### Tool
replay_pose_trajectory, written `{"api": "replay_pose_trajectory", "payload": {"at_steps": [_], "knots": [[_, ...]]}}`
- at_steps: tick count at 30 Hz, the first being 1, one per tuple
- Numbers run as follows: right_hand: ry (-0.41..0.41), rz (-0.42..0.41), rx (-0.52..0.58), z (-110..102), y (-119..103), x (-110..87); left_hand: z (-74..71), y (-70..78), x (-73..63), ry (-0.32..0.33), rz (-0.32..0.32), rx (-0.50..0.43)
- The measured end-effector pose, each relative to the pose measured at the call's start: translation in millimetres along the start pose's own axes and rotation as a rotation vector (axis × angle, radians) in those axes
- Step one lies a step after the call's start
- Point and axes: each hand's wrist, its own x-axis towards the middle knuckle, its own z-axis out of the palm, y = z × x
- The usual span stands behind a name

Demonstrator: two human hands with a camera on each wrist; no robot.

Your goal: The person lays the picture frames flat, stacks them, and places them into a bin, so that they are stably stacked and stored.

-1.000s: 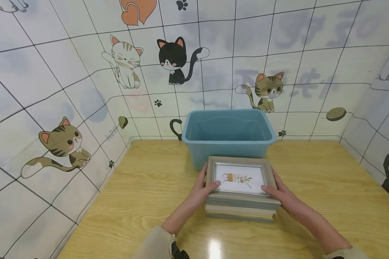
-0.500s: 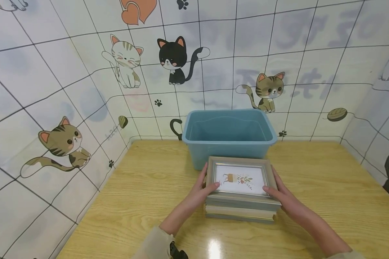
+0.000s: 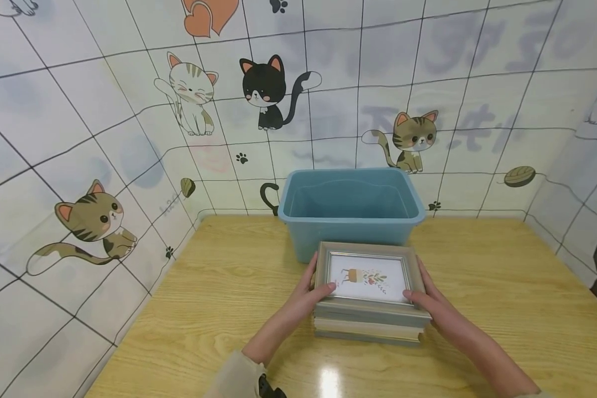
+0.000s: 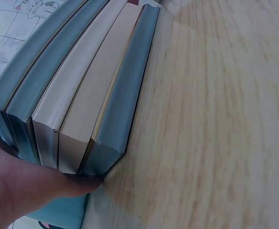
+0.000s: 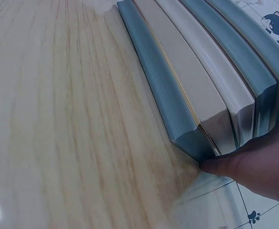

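In the head view, a stack of several picture frames (image 3: 318, 326) lies flat on the table. The top picture frame (image 3: 365, 276) has a grey-beige border and a print of a plant in an orange pot, turned sideways. My left hand (image 3: 300, 298) grips the stack's left side, thumb over the top frame. On the right side, my right hand (image 3: 440, 309) grips it the same way. Both wrist views show grey-blue, white and beige frame edges, with a finger of the left hand (image 4: 29, 186) and of the right hand (image 5: 258, 164) reaching down to the bottom frame's corner.
Directly behind the stack stands a blue plastic bin (image 3: 348, 232), its inside partly visible. The wood-grain table (image 3: 219, 276) meets a white wall covering (image 3: 328, 110) with grid lines and cartoon cats at the back and sides.
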Motion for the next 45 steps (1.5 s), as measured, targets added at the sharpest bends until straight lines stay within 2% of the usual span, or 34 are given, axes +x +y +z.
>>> {"api": "replay_pose_trajectory", "payload": {"at_steps": [14,20,23,29,32,39,42,45], "knots": [[0.037,-0.04,0.057,8,0,1.8,-2.9,2.5,-1.6,-0.031,0.016,-0.05],[0.05,-0.046,0.177,13,6,-1.0,3.2,-0.5,-4.0,-0.007,0.013,-0.124],[0.06,-0.052,0.218,18,9,-4.4,6.1,-2.0,-7.3,0.006,0.038,-0.15],[0.034,-0.164,0.309,25,16,-10.9,14.8,-2.9,-15.4,0.044,0.111,-0.225],[0.034,-0.202,0.32,27,19,-13.1,18.6,-4.0,-18.9,0.057,0.136,-0.249],[0.034,-0.243,0.321,31,20,-17.6,22.1,-6.6,-24.2,0.086,0.15,-0.252],[0.029,-0.272,0.31,34,14,-20.9,22.5,-0.5,-30.3,0.091,0.159,-0.265],[0.033,-0.313,0.297,35,2,-24.1,21.9,13.5,-37.8,0.084,0.174,-0.28]]}}
